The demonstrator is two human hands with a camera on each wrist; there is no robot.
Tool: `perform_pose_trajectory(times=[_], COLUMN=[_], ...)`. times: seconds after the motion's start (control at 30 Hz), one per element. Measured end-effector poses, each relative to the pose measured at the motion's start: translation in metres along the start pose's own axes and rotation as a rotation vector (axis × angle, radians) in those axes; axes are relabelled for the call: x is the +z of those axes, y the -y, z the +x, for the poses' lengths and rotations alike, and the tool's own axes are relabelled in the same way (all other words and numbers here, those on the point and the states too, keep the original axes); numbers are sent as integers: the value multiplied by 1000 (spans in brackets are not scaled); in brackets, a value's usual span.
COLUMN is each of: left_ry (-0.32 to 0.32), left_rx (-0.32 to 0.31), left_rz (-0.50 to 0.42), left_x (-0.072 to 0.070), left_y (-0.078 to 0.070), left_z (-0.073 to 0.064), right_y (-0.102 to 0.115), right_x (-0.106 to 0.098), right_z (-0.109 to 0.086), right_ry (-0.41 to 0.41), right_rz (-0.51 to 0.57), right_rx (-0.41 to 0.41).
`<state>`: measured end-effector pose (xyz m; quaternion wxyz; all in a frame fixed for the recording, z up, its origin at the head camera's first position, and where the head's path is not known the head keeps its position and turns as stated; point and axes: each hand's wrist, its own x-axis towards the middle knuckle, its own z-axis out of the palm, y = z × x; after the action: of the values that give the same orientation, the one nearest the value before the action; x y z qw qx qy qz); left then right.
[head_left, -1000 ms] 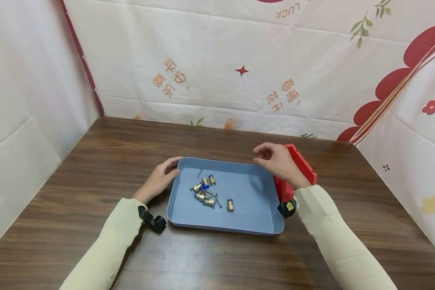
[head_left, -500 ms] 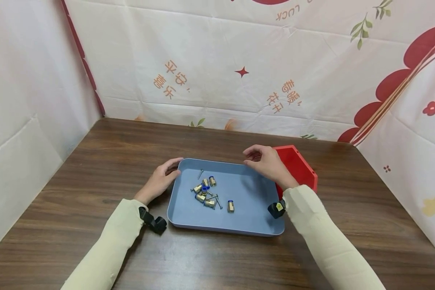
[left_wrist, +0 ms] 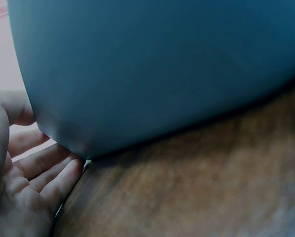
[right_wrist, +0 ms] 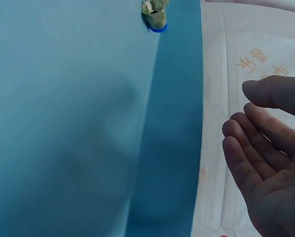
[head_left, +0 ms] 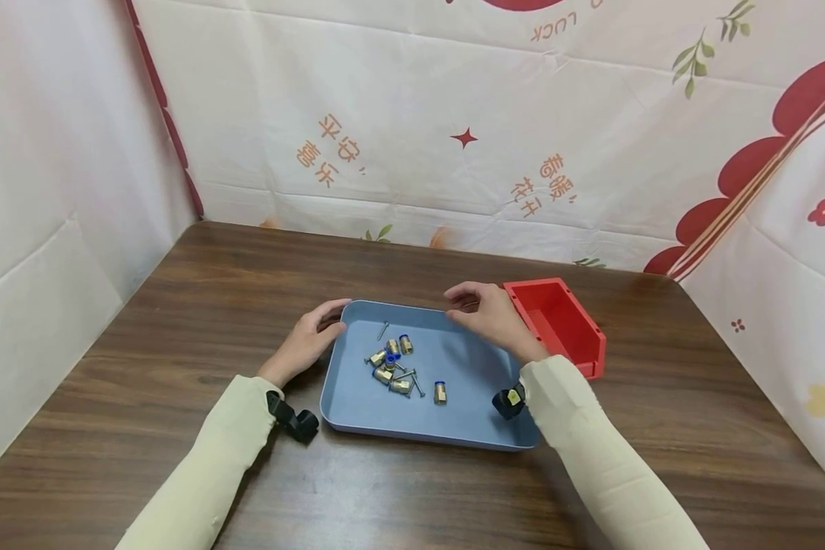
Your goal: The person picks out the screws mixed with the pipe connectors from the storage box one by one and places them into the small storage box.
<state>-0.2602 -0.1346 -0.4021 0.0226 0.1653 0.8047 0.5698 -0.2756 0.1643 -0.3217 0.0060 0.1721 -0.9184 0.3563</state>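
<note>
A shallow blue-grey tray [head_left: 371, 409] holds several brass push-in fittings [head_left: 440, 393] with blue collars and several screws [head_left: 418, 384], mostly bunched in its left half. My left hand [head_left: 305, 344] rests against the outside of the tray's left wall near the far corner. In the left wrist view, its fingers [left_wrist: 43, 160] lie loosely along that wall. Over the tray's far rim, towards the right, hovers my right hand [head_left: 488, 317] with fingers loosely bent. The right wrist view shows nothing between its thumb and fingers; a fitting [right_wrist: 155, 16] appears at the top.
An open red bin [head_left: 567, 325] stands right of the tray, partly behind my right hand and wrist. Both are on a dark wooden table [head_left: 261, 267]. A printed white cloth [head_left: 399, 137] hangs behind the table and along its sides.
My right hand has moved left from near the red bin to over the tray's far rim, uncovering more of the bin. The left hand, tray and metal parts stay put.
</note>
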Motion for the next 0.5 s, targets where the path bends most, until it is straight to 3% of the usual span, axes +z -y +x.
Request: perform_pose_trajectory(times=[0.33,0.5], left_ry=[6,-4], left_rx=[-4,35], left_rz=[-15,7], left_x=[0,0], left_y=[-2,-2], left_z=[0,-2], right_y=[-2,-1], right_x=[17,23], right_z=[3,5], right_ry=[23,34], right_rz=[43,62], right_rx=[-67,-70])
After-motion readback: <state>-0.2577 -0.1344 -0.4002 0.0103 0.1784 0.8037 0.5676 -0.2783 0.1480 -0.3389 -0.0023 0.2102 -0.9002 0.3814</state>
